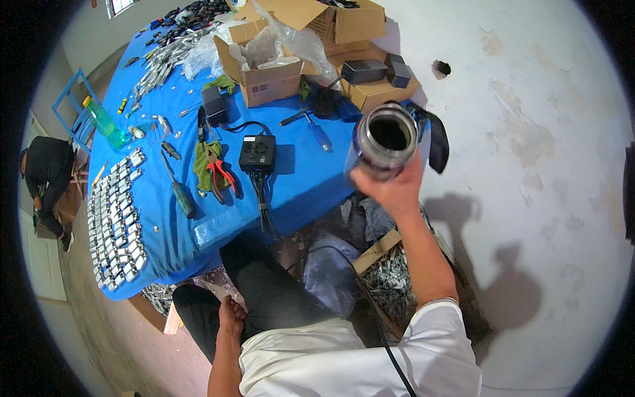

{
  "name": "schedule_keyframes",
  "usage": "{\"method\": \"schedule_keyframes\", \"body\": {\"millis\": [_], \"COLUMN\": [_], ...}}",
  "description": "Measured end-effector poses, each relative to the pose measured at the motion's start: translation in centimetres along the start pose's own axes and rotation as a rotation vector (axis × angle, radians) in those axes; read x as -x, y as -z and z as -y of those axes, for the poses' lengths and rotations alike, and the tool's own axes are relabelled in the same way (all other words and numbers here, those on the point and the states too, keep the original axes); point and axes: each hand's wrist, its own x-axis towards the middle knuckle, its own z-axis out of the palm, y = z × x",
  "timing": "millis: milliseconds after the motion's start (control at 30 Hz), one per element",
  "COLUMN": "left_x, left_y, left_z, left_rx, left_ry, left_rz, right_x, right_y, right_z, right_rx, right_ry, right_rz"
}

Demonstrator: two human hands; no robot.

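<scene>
My right hand [397, 185] is closed around an insulated flask [384, 149] with a steel rim, lifted above the right edge of the table. The flask's mouth is uncovered and dark inside. My left hand [231, 316] rests low by my thigh with its fingers curled; whether it holds anything is hidden. Nearest to the flask on the blue cloth lie a blue-handled screwdriver [319, 134] and a black box-shaped device [257, 153] with cables. Red-handled pliers [219, 173] lie on a green cloth [202, 165] farther left, beside a dark-handled screwdriver [180, 192].
Rows of small metal pieces [118, 221] cover the table's left end, near a green bottle [102, 122]. Cardboard boxes [270, 83] stand at the back. Metal scraps [393, 284] fill a box below the table. A wall [529, 198] rises at right; another person [49, 169] sits far left.
</scene>
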Motion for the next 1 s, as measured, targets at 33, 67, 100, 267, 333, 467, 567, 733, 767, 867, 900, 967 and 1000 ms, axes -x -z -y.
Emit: {"method": "schedule_keyframes", "body": {"millis": [33, 67, 100, 267, 333, 467, 567, 733, 767, 867, 900, 967, 1000], "left_x": [0.1, 0.2, 0.2, -0.3, -1.1, -1.5, -0.5, 0.5, 0.2, -0.9, -0.7, 0.0, -0.1], "left_y": [0.0, 0.0, 0.1, 0.8, 1.5, 3.3, 1.6, 1.8, 1.8, 1.7, 1.5, 1.1, 1.1], "left_z": [0.0, 0.0, -0.1, 0.8, 1.3, 1.4, 1.1, 0.8, 0.8, 1.4, 1.3, 1.0, 1.0], "left_rx": [0.005, 0.011, -0.002, -0.01, 0.008, 0.081, 0.03, 0.047, 0.045, 0.073, 0.07, 0.059, 0.069], "left_ry": [0.004, 0.006, -0.008, -0.079, -0.083, -0.028, -0.043, -0.031, -0.033, -0.009, -0.019, -0.034, -0.018], "left_rz": [0.004, 0.007, 0.018, 0.035, 0.02, 0.025, 0.078, 0.076, 0.091, 0.057, 0.057, 0.062, 0.059], "right_x": [1.1, 2.0, 2.9, 6.9, 7.3, 6.3, 5.4, 4.9, 4.7, 4.9, 5.1, 5.0, 4.9], "right_y": [0.1, 0.4, 0.8, -0.9, -2.2, -4.0, -4.2, -5.1, -5.0, -5.2, -5.4, -5.5, -5.4], "right_z": [1.7, 3.3, 4.6, 7.6, 8.3, 11.0, 12.9, 14.7, 15.3, 16.3, 16.4, 16.6, 16.8], "right_rx": [-0.031, 0.007, 0.045, -0.337, -0.466, -0.32, -0.254, -0.287, -0.274, -0.26, -0.263, -0.266, -0.259], "right_ry": [-0.039, -0.055, -0.07, 0.0, 0.058, 0.357, 0.464, 0.517, 0.522, 0.514, 0.511, 0.517, 0.522], "right_rz": [0.058, 0.147, 0.236, 0.507, 0.488, 0.505, 0.498, 0.481, 0.476, 0.411, 0.384, 0.349, 0.333]}}
